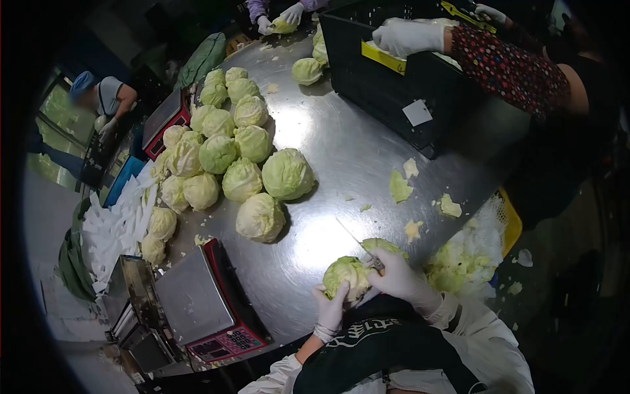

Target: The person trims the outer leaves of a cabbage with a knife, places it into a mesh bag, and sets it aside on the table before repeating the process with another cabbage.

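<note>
At the near edge of the metal table, my gloved left hand [330, 310] is closed around the side of a cabbage [346, 274]. The gloved right hand [396, 276] grips a knife [353, 233], whose thin blade points up and away to the left; its handle is mostly hidden in the fingers. My right thumb reaches to the cabbage's right side. Just beyond the right hand lies another piece of green cabbage [385, 247], partly covered by it. A big cluster of trimmed cabbages, with a large green cabbage [289, 174] at its near side, sits farther off.
A digital scale [195, 295] stands at the near left, another scale [164, 121] farther back. Cut leaves [399, 187] are scattered at right, beside a scrap-filled net bag [469, 259]. Co-workers stand around; one gloved hand [410, 37] reaches over a black crate [394, 98].
</note>
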Demonstrator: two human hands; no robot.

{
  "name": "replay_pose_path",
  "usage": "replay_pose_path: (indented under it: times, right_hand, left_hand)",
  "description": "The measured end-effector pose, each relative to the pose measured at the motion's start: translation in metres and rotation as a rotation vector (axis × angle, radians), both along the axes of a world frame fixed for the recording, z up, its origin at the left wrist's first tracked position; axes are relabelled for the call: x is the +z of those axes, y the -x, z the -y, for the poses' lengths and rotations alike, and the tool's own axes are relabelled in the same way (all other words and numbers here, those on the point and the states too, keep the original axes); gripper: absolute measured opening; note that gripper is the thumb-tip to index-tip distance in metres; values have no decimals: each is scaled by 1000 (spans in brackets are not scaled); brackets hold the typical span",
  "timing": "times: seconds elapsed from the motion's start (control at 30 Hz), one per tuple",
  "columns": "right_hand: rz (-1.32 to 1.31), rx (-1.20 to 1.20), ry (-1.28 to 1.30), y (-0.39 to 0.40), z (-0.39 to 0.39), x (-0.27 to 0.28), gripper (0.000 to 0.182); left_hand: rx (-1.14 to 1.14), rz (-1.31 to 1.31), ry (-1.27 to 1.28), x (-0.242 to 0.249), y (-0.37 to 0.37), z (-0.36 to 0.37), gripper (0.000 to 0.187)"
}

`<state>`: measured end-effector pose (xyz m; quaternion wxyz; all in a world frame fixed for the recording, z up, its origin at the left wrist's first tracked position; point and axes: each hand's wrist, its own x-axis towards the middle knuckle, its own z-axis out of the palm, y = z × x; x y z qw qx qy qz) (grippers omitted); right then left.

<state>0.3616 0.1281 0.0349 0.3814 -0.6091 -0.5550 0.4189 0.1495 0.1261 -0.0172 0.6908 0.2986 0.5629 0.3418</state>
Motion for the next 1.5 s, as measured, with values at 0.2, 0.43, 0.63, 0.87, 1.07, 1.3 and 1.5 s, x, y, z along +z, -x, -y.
replay_pose_path:
  times: [0.2,0.43,0.63,0.87,1.07,1.3,1.5]
  right_hand:
    - [137,109,-123,2,15,39,50]
    - [116,-165,29,-40,-1,-24,22]
    - [271,-343,-117,-62,11,-15,46]
    - [-36,130,-184,-11,4,-2,60]
    - [-89,85,255,-37,6,11,23]
    - [-115,-80,248,-63,24,-14,28]
    - [123,-241,229,-70,27,-10,29]
  left_hand:
    - [127,234,161,36,-12,1,49]
    - [-33,239,45,0,21,0,46]
    - [-99,536,204,39,35,-18,55]
    - [-216,462,-42,7,33,-24,57]
    - [-240,523,84,34,21,-31,58]
    - [-266,721,347,-10,34,-47,73]
    - [-516,683,187,25,12,-60,74]
